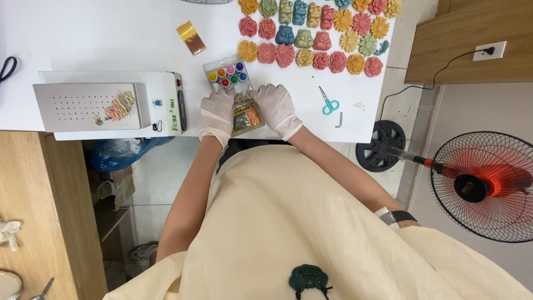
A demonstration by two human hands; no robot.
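My left hand (217,111) and my right hand (276,106), both in white gloves, meet over a small clear packet (247,118) with gold and orange contents near the front edge of the white table (100,39). Both hands pinch its upper end. Just beyond the fingers stands a clear tray of small coloured paint pots (227,75). Most of the packet's top is hidden by my fingers.
Rows of coloured flower and bear shaped moulded pieces (316,33) fill the table's far right. A white heating machine (111,103) with a perforated plate sits left. Gold foil (191,37), blue scissors (328,103) and a hex key (339,120) lie nearby. A standing fan (482,186) is right.
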